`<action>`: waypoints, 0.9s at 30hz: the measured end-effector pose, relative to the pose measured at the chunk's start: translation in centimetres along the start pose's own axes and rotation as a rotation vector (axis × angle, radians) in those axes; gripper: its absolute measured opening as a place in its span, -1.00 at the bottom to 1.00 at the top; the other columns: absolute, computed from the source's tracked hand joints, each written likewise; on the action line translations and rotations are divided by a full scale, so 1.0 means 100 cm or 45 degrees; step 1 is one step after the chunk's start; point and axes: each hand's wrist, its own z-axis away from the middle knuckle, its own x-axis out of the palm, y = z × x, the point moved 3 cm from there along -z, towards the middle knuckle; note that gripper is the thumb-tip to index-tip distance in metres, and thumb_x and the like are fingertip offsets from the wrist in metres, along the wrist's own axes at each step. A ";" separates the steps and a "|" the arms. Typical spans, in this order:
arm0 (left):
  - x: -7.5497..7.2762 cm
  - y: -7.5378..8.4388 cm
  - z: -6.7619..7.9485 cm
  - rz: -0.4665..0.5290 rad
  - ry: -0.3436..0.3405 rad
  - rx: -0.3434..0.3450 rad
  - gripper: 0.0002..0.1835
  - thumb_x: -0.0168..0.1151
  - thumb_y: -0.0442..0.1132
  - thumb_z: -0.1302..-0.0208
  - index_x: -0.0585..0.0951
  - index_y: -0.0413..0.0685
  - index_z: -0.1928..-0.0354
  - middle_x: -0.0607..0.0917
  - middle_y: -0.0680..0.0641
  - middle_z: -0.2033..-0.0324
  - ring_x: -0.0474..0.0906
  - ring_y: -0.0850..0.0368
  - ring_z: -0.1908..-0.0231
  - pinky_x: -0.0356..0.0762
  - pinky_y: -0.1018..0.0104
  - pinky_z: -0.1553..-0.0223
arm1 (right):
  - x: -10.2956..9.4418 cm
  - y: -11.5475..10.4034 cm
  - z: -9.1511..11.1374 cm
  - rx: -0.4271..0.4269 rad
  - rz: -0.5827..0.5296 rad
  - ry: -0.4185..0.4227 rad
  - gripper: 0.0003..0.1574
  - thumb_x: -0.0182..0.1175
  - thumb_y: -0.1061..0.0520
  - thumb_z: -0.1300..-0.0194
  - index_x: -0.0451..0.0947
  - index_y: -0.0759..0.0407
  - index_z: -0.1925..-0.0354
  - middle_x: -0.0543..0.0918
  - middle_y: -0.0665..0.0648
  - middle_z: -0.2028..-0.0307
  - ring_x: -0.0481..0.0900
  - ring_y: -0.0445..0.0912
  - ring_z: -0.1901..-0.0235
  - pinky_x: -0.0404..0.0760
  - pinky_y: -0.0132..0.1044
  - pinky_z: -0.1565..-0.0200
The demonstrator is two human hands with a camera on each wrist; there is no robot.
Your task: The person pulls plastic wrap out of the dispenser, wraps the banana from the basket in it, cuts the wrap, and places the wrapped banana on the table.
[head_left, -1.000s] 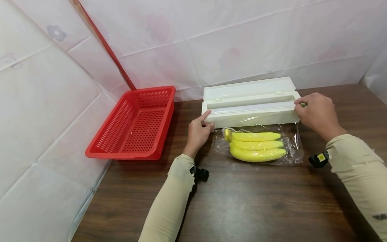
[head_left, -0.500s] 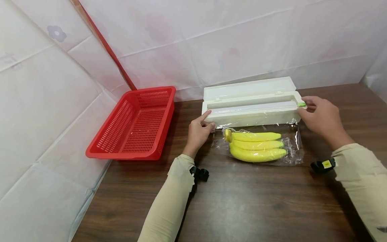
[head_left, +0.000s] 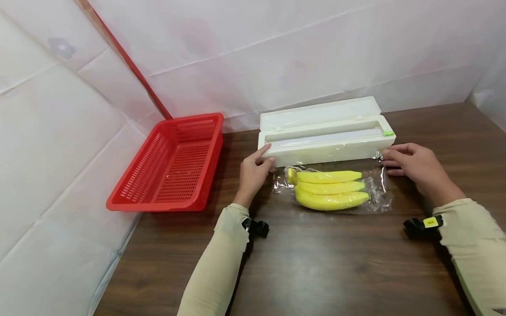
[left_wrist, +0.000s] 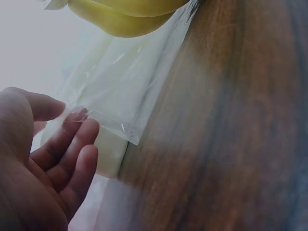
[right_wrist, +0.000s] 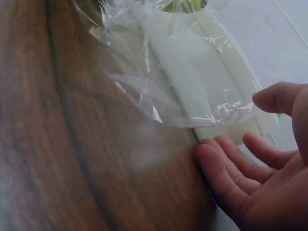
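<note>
A long white cling film dispenser [head_left: 328,151] stands with its lid [head_left: 320,113] raised and a film roll [head_left: 328,138] inside. Clear film [head_left: 381,186] hangs from its front and lies around a bunch of yellow bananas [head_left: 330,189]. My left hand [head_left: 254,174] touches the dispenser's left end, its index finger straight along the top corner and thumb lower in front; in the left wrist view, fingertips meet the film edge. My right hand [head_left: 421,169] is by the dispenser's lower right corner. The right wrist view shows a gap between thumb and fingers, beside the film's loose edge.
A red perforated basket [head_left: 170,164] stands on the wooden table [head_left: 316,263] to the left. Behind is a wall of pale sheeting [head_left: 276,52]. A green slider [head_left: 388,133] sits at the dispenser's top right corner. A black camera is strapped to each wrist.
My right hand has left the green slider at the dispenser's right end and come down beside the film at the front corner. My left hand keeps its place. The view has shifted slightly.
</note>
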 end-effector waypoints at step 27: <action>-0.012 0.016 0.003 0.201 -0.277 -0.146 -0.64 0.00 -0.23 -0.36 0.70 -0.29 0.03 0.76 -0.18 0.32 0.71 0.04 0.33 0.64 0.06 0.20 | 0.023 -0.009 0.001 -0.196 -0.071 0.226 -0.58 0.30 -0.05 -0.36 0.66 0.32 0.17 0.71 -0.15 0.40 0.64 -0.28 0.38 0.65 -0.41 0.34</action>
